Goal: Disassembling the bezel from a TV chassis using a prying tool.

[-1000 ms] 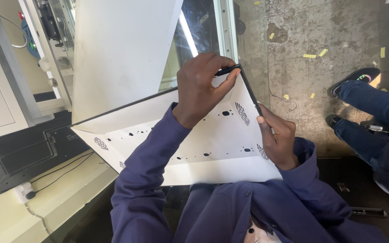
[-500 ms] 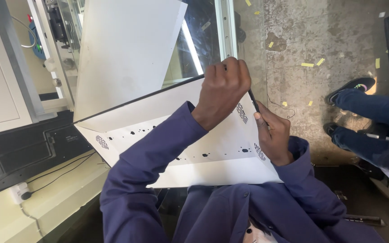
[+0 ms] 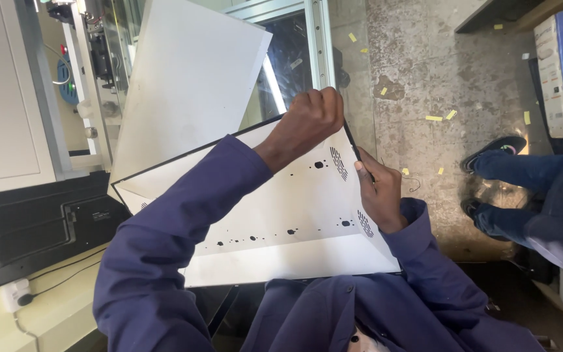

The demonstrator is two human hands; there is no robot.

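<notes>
Your left hand (image 3: 307, 124) has curled into a fist at the white panel's (image 3: 281, 215) twelve-o'clock corner — right hand (image 3: 378, 195) still pinching its three-o'clock edge.

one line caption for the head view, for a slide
Left hand and right hand grip the black-rimmed edge of a white perforated metal panel above a littered concrete floor.

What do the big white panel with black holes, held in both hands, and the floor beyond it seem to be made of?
The big white rectangular panel with black holes and slot patterns looks like thin sheet metal or rigid plastic with a matte white coat: flat, punched vents, dark edge strip. I cannot tell which. The grey floor looks like bare, worn concrete: mottled, stained, rough, with yellow scraps on it.
</notes>
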